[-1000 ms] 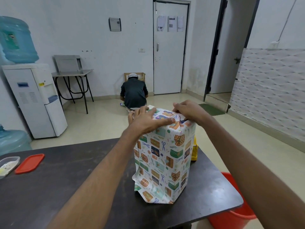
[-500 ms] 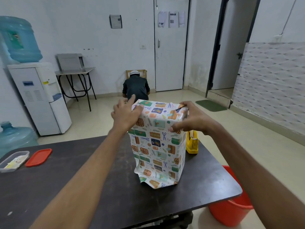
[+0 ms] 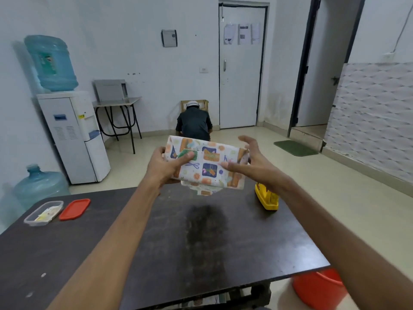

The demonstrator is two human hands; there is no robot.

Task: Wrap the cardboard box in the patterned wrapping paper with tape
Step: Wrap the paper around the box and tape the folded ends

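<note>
The box [image 3: 209, 163], covered in white patterned wrapping paper, is lifted off the dark table [image 3: 156, 242] and tipped so one end faces me. My left hand [image 3: 166, 165] grips its left end, thumb across the front. My right hand [image 3: 248, 163] is at its right end with fingers spread and fairly straight, thumb touching the paper. Loose paper hangs below the box. A yellow tape dispenser [image 3: 267, 198] stands on the table just right of the box.
A clear plastic container [image 3: 43, 213] and its red lid [image 3: 74, 209] lie at the table's left. An orange bucket [image 3: 319, 288] stands on the floor by the right table corner. A person [image 3: 194, 124] crouches on the floor beyond the table, near a water dispenser [image 3: 73, 135].
The box stood upright on the table with both hands at its top; now it is lifted and tipped over, held in the air. My right hand has opened its fingers.
</note>
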